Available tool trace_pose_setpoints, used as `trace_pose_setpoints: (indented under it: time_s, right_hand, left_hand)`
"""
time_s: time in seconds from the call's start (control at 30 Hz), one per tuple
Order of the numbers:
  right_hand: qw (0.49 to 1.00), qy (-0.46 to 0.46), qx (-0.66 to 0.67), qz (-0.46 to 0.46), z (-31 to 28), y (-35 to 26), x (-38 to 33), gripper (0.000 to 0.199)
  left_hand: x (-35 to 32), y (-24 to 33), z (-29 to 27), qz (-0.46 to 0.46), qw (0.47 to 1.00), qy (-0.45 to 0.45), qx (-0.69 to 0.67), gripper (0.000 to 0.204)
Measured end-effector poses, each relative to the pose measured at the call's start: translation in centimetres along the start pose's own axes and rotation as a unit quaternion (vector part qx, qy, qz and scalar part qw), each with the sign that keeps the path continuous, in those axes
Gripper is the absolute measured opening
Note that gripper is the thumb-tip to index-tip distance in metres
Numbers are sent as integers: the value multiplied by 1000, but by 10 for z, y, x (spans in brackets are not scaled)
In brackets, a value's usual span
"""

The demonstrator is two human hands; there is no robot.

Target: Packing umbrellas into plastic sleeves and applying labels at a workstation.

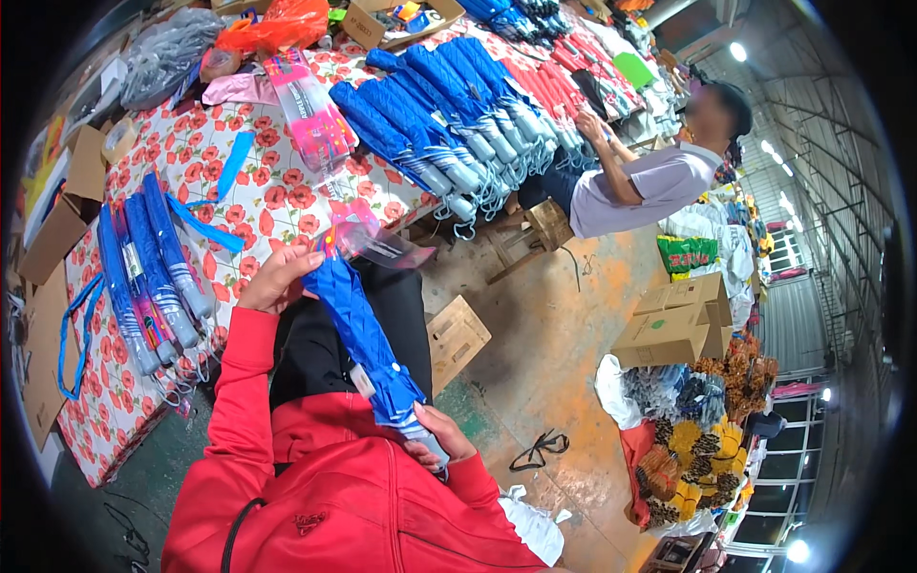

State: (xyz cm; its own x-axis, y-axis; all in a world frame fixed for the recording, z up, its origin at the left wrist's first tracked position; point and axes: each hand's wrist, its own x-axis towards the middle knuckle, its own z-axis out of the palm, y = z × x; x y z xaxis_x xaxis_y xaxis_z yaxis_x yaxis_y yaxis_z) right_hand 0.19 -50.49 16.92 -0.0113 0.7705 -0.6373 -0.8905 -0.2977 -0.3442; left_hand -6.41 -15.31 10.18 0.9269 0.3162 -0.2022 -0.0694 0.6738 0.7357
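A folded blue umbrella (358,320) lies slantwise across my lap, a small white tag on its side. At its upper end my left hand (279,278) pinches the blue cloth tip. Close by that tip is a clear plastic sleeve with pink print (382,241); whether my fingers also hold it I cannot tell. Lower down, my right hand (441,435) is closed around the grey handle end of the umbrella. On the tablecloth to my left lies a small row of blue umbrellas (153,272) with grey handles, some with pink printed packaging between them.
Along the poppy-patterned table (272,196) lie a stack of pink printed sleeves (310,119), many blue umbrellas (420,105) and red ones. A co-worker (650,181) sits at the far right side. Wooden stools, cardboard boxes (673,320) and bundled goods stand on the floor.
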Motion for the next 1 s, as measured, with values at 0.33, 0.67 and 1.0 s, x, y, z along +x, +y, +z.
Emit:
trace_pose_setpoints:
  time_s: [0.33,0.67,1.0]
  right_hand:
    - [983,-1,-159,-96,-4,18,11,27]
    - [989,-30,-133,-63,-18,8,9,18]
    - [996,-84,-8,-36,-34,4,14,11]
  left_hand:
    - [-13,-28,-10,44,990,131,-6,37]
    - [-11,-28,0,74,994,61,-52,40]
    - [-9,-18,-5,72,992,88,-55,36]
